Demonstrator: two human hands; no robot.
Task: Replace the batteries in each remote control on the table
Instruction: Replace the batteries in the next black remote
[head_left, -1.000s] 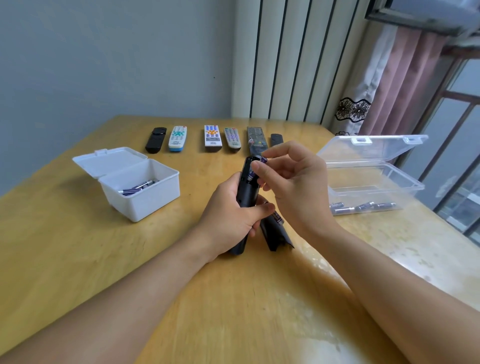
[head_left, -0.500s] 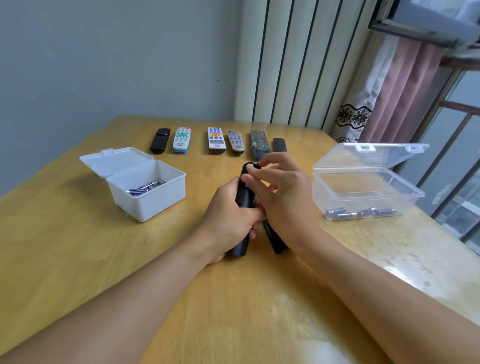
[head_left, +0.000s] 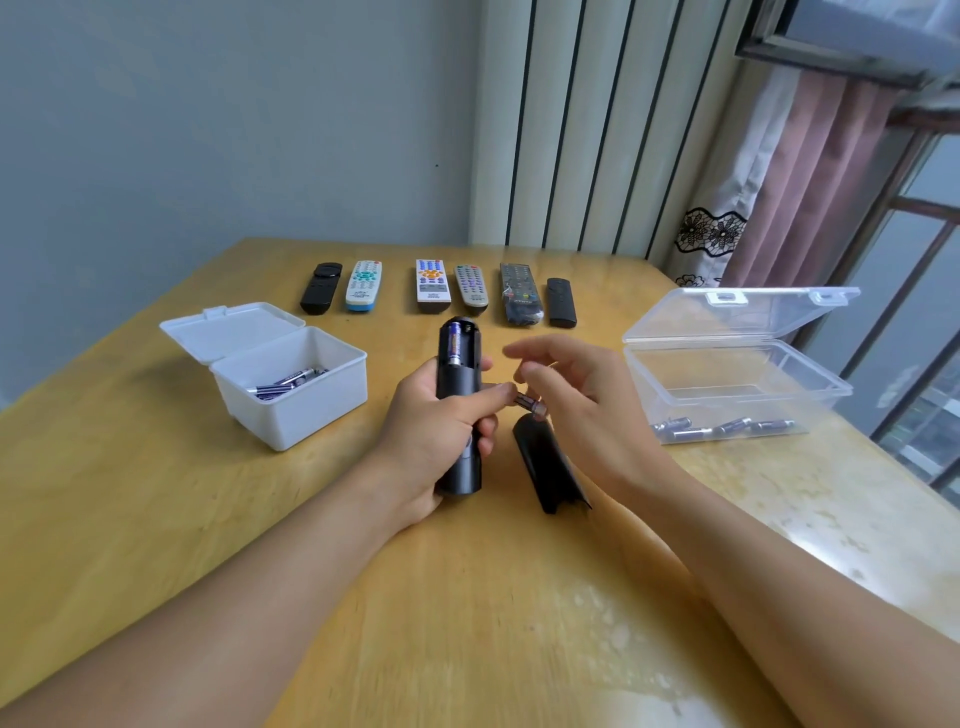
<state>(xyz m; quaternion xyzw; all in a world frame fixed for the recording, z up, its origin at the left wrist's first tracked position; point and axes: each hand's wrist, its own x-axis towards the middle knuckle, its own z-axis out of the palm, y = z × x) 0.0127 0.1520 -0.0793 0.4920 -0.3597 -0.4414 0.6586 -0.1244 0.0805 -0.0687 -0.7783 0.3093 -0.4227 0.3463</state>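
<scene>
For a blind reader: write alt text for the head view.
A left hand grips an open black remote with one battery seated, while the right hand picks up a second battery beside the detached cover. Six remotes line the table behind.

Your table (head_left: 156, 519) is yellowish wood, worn pale at the near right. At its far edge you have 6 remotes (head_left: 431, 286) in a row, lying flat, with a wider gap after the 2nd from the left. On the left sits a white box (head_left: 291, 395), lid open, with batteries inside. On the right sits a clear box (head_left: 737, 384), lid open, also with batteries on its floor. In the middle lies a black cover (head_left: 550, 473).
</scene>
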